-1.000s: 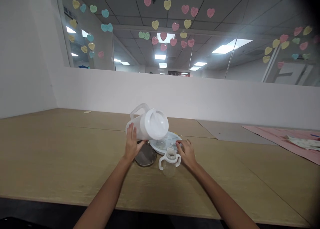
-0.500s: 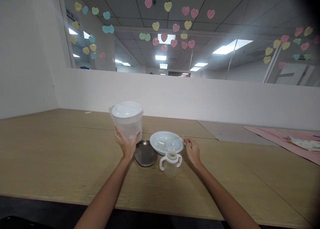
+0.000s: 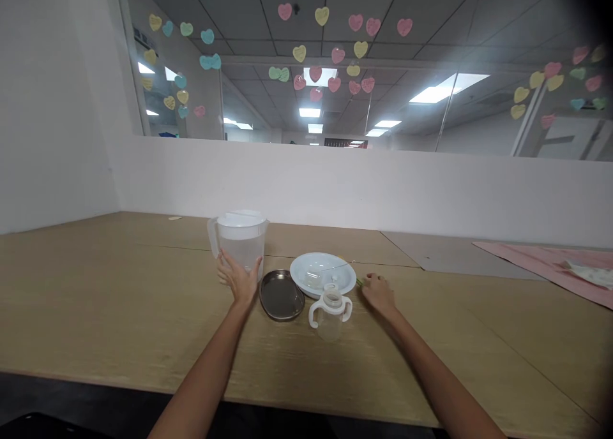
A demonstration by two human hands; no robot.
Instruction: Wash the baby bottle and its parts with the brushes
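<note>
Pitcher [image 3: 243,247] sits lower than before, upright — left hand [image 3: 240,283] clasps its near side, handle [image 3: 212,237] facing left — right hand [image 3: 380,293], grip unclear, lies beside the bowl [image 3: 311,258].

Tray [image 3: 281,296] — between pitcher [image 3: 244,244] and bottle [image 3: 330,318] — on table [image 3: 191,343]

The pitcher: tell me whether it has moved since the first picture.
Yes, left: the pitcher was tipped above the metal tray; now it is upright, behind and left of that tray.

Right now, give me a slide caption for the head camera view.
Left hand on a lidded pitcher; metal tray, white bowl and two-handled bottle nearby.
</note>
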